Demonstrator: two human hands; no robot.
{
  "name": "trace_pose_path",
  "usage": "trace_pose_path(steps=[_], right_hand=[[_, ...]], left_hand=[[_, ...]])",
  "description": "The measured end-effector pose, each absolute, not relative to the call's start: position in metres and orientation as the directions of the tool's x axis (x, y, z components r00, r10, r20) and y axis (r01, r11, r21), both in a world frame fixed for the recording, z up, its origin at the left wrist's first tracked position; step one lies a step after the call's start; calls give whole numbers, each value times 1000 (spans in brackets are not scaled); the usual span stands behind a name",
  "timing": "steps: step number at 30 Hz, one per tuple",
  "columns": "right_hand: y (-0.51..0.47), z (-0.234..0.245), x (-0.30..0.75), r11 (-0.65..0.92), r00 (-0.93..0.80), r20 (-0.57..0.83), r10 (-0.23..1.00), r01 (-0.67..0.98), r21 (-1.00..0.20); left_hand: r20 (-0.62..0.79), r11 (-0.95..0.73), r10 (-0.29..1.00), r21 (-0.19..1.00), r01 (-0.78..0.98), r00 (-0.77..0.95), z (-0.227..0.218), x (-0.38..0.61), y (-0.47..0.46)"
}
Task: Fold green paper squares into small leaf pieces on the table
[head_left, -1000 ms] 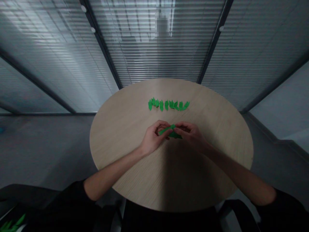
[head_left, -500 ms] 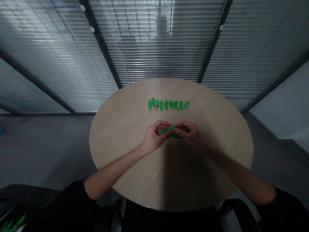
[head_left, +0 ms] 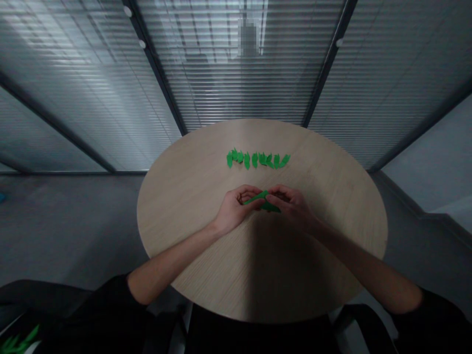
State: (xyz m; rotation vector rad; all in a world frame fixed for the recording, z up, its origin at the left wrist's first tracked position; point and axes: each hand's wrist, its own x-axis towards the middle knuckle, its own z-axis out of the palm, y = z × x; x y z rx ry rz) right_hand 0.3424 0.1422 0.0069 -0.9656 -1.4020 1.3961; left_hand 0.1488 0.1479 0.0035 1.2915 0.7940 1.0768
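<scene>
A small piece of folded green paper (head_left: pixel 262 201) is pinched between both hands above the middle of a round wooden table (head_left: pixel 184 211). My left hand (head_left: pixel 234 209) grips its left end with curled fingers. My right hand (head_left: pixel 291 204) pinches its right end. Further back on the table lies a row of several small folded green paper pieces (head_left: pixel 257 159), side by side.
Glass walls with horizontal blinds and dark frames (head_left: pixel 155 69) rise behind the table. More green paper pieces (head_left: pixel 18 341) show at the bottom left corner. A grey floor surrounds the table.
The hands have barely moved; the green paper between them has shifted slightly as the fingers work on it.
</scene>
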Motion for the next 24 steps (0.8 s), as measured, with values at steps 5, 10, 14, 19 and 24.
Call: trace_pose_path(steps=[5,10,14,19,24], right_hand=[[143,5,343,76,-286,89,954,-59,-995],[143,4,343,79,-282,88,955,-43,-996],[141,6,342,102,-262,99,960,-5,-995],[140,9,341,139,-231,128,965,33,-990],[140,8,342,143,-223,128,966,49,-989]], left_hand=[[41,7,922,993,-122,386,4,147,149],[33,15,924,992,-124,380,6,148,149],[70,-30,932,993,-117,356,9,150,145],[142,-135,941,990,-47,307,10,151,141],[111,-120,927,993,2,360,12,149,141]])
